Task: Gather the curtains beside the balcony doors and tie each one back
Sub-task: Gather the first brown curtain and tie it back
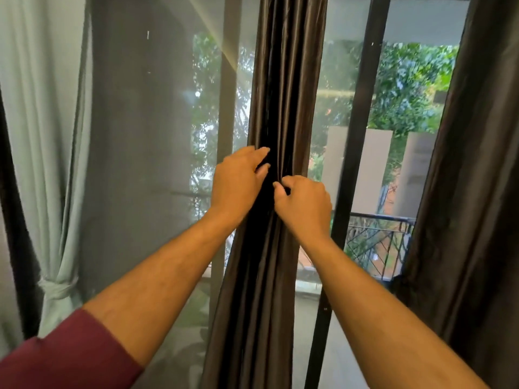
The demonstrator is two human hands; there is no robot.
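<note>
A: Note the hands. Where's the curtain?

B: The dark curtain (283, 113) hangs bunched in front of the door frame (362, 113), between two glass panes. My left hand (238, 181) is on its left edge, fingers reaching into the folds, fairly straight; whether they pinch cloth I cannot tell. My right hand (304, 203) has its fingers curled, nipping a fold at the middle.

A: Handling?

B: Judging by the sheen: thin, satiny, soft, likely slippery. Light for its length. Folds will slide apart unless I circle the whole bundle. Best hold is about where my hands are now, wrapping right round.

A: The room?

B: A pale curtain (47, 136) at far left is already tied, with a knotted band (57, 287) low down. Another dark curtain (460, 192) hangs loose at right. Outside there's a balcony railing (379, 242) and trees. I see no tie for this one yet.
</note>
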